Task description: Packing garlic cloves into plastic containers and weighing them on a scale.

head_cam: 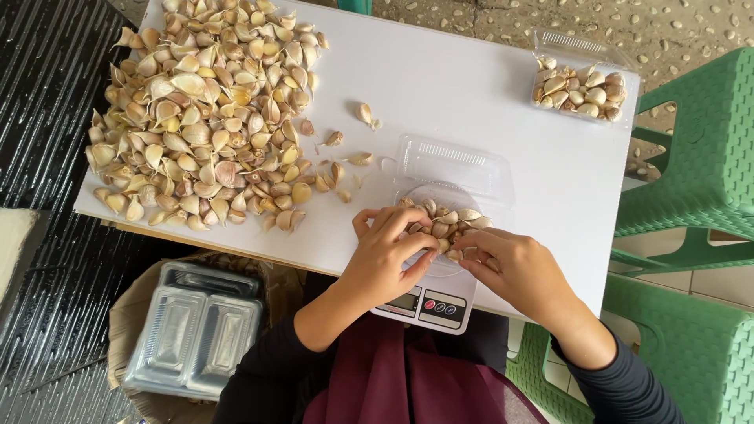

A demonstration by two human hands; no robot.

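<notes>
Both hands work over one open clear container (454, 166) on one white kitchen scale (428, 305): the left hand (386, 253) and right hand (514, 263) curl loosely onto its garlic cloves (449, 220), fingertips touching them. One filled container (580, 88) sits at the white board's (440, 86) far corner; one large clove pile (206, 110) lies left.

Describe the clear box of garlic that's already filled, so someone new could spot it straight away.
Start at the white table and go to its far right corner, beside the green plastic stools. There sits a small clear plastic container filled with garlic cloves. Unlike the container on the scale under both hands, nothing touches it, and it stands well apart from the loose pile.
</notes>
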